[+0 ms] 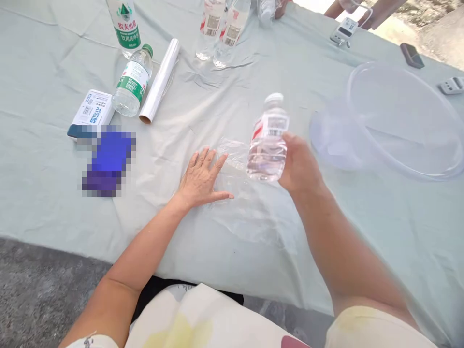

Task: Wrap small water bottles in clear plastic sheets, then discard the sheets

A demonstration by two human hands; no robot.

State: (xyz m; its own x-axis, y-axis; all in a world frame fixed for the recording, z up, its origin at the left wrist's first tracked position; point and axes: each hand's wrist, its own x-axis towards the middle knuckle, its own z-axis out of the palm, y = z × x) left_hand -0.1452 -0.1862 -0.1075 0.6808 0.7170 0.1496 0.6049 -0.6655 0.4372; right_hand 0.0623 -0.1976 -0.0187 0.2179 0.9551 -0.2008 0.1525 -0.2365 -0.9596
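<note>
My right hand (300, 162) grips a clear water bottle (268, 154) with a white cap and a red-and-white label, tilted slightly over the cloth. A sheet of clear plastic film (250, 208) lies crinkled on the tablecloth beneath and in front of it. Spread flat, my left hand (201, 179) presses on the left edge of that film, fingers apart. Up and left of it lies a roll of cling film (159, 82) on a cardboard core. Whether the bottle touches the cloth I cannot tell.
Left of the roll are a lying green-capped bottle (133, 82), a standing bottle (125, 29), a white-and-blue box (92, 113) and a blurred blue item (110, 157). Two bottles (221, 36) stand at the back. At right are a clear plastic hoop-rimmed object (402, 174), small white devices (344, 31) and a dark phone-like object (412, 55).
</note>
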